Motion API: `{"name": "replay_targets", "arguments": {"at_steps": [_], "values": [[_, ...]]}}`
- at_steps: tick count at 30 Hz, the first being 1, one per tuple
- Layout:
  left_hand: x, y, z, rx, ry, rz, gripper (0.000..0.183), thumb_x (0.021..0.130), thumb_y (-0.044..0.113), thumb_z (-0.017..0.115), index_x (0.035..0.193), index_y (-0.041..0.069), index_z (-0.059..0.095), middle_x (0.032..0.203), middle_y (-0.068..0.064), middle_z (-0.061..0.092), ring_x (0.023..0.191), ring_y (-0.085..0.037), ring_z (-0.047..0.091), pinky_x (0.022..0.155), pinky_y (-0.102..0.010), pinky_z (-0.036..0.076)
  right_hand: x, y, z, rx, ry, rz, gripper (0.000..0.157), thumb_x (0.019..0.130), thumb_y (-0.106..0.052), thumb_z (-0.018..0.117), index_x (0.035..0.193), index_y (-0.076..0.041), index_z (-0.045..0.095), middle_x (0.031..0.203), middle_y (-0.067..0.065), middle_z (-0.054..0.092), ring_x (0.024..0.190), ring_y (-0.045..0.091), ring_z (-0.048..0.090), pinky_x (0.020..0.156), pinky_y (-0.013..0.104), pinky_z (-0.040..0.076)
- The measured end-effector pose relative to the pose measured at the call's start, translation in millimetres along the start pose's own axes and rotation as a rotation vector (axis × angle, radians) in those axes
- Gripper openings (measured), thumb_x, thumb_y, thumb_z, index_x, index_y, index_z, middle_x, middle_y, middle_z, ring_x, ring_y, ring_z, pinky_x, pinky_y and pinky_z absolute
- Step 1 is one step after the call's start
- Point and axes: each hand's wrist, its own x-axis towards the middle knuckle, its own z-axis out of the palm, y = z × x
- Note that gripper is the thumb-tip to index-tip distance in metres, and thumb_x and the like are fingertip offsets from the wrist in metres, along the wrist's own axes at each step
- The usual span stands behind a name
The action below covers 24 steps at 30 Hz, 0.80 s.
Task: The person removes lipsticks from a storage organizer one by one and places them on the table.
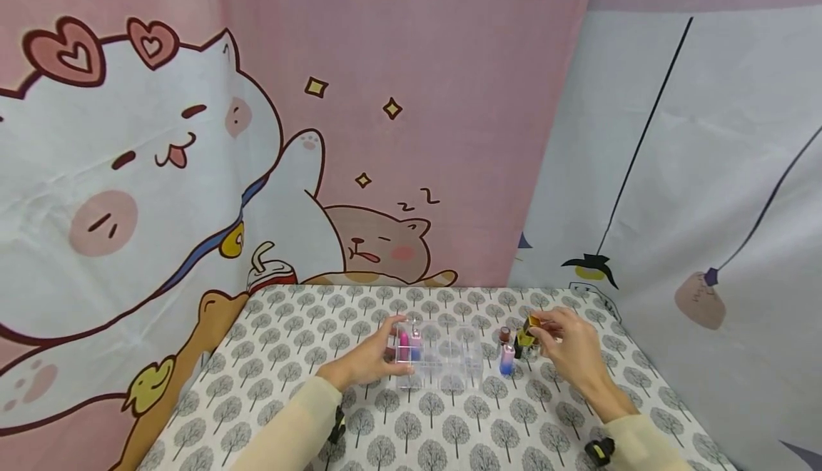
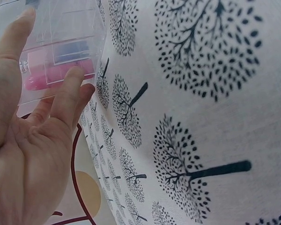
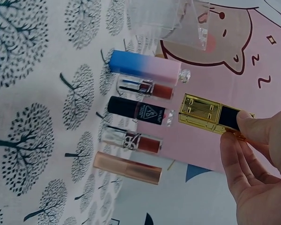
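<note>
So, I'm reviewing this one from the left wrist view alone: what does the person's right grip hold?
Observer: The right grip pinches a gold-and-black lipstick tube.
Operator: Are other cosmetic tubes out on the tree-print cloth?
Observer: Yes, five stand upright there in the right wrist view.
Operator: Does one look like the pink-and-blue tube in the clear organizer?
Observer: Yes: the knob-topped tube shades from pink down to blue.
</note>
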Motion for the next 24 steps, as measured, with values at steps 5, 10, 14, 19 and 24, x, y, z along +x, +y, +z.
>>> {"name": "replay_targets", "arguments": {"at_steps": [5,10,14,19,24], "values": [[-0.9,-0.9,1.3,0.007,0.0,0.001,0.112,0.101,0.028,0.094,0.184,0.033,0.02,0.168,-0.022,0.053,0.138,-0.043,0.075,0.115,-0.059,0.067,-4.3,6.7,2.9,-0.018,-0.02,-0.018,0.031,0.091,0.007,0.094,0.12,0.0,0.086,0.111,0.018,0.081,0.087,0.032,0.085,0.076,0.032,0.074],[-1.1,-1.9,1.8,0.006,0.002,0.003,0.112,0.101,0.028,0.095,0.184,0.034,0.02,0.168,-0.022,0.053,0.138,-0.043,0.075,0.115,-0.058,0.067,-11.2,13.1,7.6,-0.036,-0.079,0.009,0.031,0.09,0.003,0.096,0.12,0.0,0.085,0.112,0.019,0.081,0.087,0.032,0.085,0.072,0.027,0.072],[-0.3,-2.9,1.6,0.008,-0.001,0.005,0.113,0.101,0.028,0.095,0.184,0.034,0.019,0.168,-0.022,0.053,0.139,-0.044,0.075,0.115,-0.058,0.067,-15.4,16.3,10.7,-0.033,-0.112,0.041,0.032,0.09,0.003,0.096,0.12,0.001,0.085,0.114,0.021,0.082,0.089,0.033,0.086,0.074,0.032,0.074],[1.1,-3.0,0.6,0.022,0.003,0.005,0.113,0.1,0.031,0.095,0.184,0.035,0.019,0.168,-0.021,0.053,0.139,-0.042,0.075,0.118,-0.059,0.066,-16.7,18.1,13.4,-0.032,-0.161,0.083,0.032,0.092,0.002,0.096,0.122,0.0,0.085,0.118,0.022,0.082,0.089,0.029,0.085,0.074,0.03,0.073],[1.0,-1.9,0.6,0.018,0.002,0.007,0.112,0.101,0.03,0.094,0.184,0.034,0.019,0.169,-0.022,0.052,0.14,-0.043,0.074,0.119,-0.06,0.065,-19.1,21.6,16.6,-0.031,-0.214,0.119,0.032,0.092,0.001,0.095,0.122,0.001,0.085,0.115,0.019,0.081,0.087,0.023,0.082,0.069,0.02,0.067]]}}
